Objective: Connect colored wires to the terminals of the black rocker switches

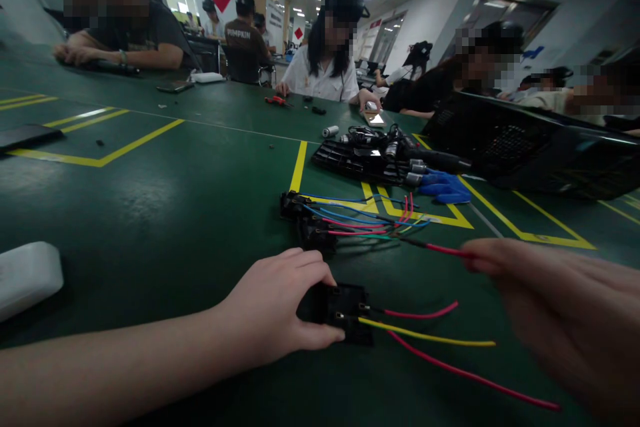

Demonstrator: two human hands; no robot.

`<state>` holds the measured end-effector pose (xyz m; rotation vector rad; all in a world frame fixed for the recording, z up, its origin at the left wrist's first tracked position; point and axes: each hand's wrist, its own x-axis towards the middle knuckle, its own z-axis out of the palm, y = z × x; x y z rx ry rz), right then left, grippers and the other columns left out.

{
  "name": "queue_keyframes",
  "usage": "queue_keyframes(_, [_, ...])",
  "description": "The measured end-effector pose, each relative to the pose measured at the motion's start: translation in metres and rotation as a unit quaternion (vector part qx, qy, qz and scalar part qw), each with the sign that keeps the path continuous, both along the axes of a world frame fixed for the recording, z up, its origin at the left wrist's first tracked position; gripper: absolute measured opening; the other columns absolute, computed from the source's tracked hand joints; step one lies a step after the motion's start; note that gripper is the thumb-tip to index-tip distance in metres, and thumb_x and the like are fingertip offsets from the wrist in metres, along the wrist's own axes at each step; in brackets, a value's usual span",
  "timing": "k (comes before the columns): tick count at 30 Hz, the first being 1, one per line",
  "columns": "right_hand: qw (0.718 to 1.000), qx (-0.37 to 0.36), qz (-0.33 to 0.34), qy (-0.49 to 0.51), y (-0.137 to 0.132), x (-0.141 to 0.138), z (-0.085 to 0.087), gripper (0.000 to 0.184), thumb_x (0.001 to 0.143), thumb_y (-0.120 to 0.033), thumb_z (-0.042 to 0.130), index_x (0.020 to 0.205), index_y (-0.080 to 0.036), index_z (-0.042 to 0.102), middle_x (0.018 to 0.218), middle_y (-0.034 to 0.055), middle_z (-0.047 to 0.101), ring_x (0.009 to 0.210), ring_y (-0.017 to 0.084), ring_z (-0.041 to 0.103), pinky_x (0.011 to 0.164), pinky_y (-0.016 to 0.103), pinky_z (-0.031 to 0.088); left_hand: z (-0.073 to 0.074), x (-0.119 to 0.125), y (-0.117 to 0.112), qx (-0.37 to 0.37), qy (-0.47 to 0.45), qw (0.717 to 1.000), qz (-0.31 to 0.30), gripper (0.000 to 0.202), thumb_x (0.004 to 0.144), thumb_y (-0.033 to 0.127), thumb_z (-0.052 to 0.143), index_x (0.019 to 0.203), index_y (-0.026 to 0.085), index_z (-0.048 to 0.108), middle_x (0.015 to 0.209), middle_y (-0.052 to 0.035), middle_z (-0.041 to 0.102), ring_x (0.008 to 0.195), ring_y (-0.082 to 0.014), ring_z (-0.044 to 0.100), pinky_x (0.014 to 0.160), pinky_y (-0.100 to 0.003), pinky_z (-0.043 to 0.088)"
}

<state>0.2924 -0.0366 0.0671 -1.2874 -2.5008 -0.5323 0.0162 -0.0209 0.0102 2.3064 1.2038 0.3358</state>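
Note:
My left hand [287,303] grips a black plastic part [350,293] with small metal terminals, thumb and fingers on its near and far edges. Out of its right side run a yellow wire [430,334] and two red wires [475,371]. At the right, my right hand [565,307] pinches a red wire [447,250]; a black sleeve [414,241] covers its far end, which points left. Just beyond my left hand lie two more black parts [316,233] with blue, red and green wires [350,209] trailing right. Whether the held red wire joins these is unclear.
Black cables and metal-ended pieces [360,160] lie farther back beside a blue item [445,187]. A large black device [540,147] stands back right. A white case [30,277] sits at the left. Across the green table [200,227] sits a person in a white shirt [320,77].

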Motion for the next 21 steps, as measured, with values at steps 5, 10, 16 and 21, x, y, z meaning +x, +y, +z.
queue_keyframes(5, [0.994, -0.085, 0.063, 0.015, 0.015, -0.021, -0.014, 0.027, 0.086, -0.008, 0.036, 0.085, -0.023, 0.058, 0.075, 0.0025, 0.073, 0.059, 0.019, 0.069, 0.048, 0.027, 0.047, 0.0, 0.0, 0.001, 0.001, 0.004, 1.0, 0.002, 0.031, 0.074, 0.036, 0.077, 0.098, 0.021, 0.064, 0.1, -0.0024, 0.066, 0.094, -0.0242, 0.06, 0.076, -0.035, 0.047])
queue_keyframes(10, [0.974, -0.225, 0.013, -0.009, 0.021, -0.031, -0.031, 0.028, 0.089, -0.007, 0.038, 0.087, -0.023, 0.061, 0.078, 0.0002, 0.072, 0.067, 0.016, 0.069, 0.056, 0.025, 0.047, -0.004, -0.002, 0.001, 0.011, -0.01, 1.0, -0.003, 0.032, 0.074, 0.038, 0.078, 0.099, 0.021, 0.064, 0.099, -0.0019, 0.065, 0.093, -0.0245, 0.059, 0.075, -0.035, 0.046])
queue_keyframes(16, [0.971, -0.234, 0.039, 0.024, 0.023, -0.028, -0.035, 0.027, 0.093, -0.014, 0.042, 0.096, -0.022, 0.068, 0.088, 0.005, 0.068, 0.079, 0.019, 0.065, 0.068, 0.03, 0.052, -0.005, -0.002, 0.001, 0.017, -0.017, 1.0, -0.01, 0.033, 0.074, 0.037, 0.079, 0.099, 0.021, 0.064, 0.098, -0.0015, 0.065, 0.093, -0.0251, 0.06, 0.076, -0.037, 0.047])
queue_keyframes(21, [0.972, -0.213, 0.082, 0.061, 0.012, -0.031, -0.022, 0.025, 0.094, -0.016, 0.042, 0.085, -0.022, 0.065, 0.081, 0.0036, 0.064, 0.071, 0.017, 0.062, 0.062, 0.029, 0.051, -0.005, -0.003, 0.001, 0.021, -0.018, 0.999, -0.016, 0.034, 0.073, 0.037, 0.079, 0.099, 0.02, 0.064, 0.098, -0.0017, 0.065, 0.093, -0.0254, 0.06, 0.077, -0.038, 0.048])
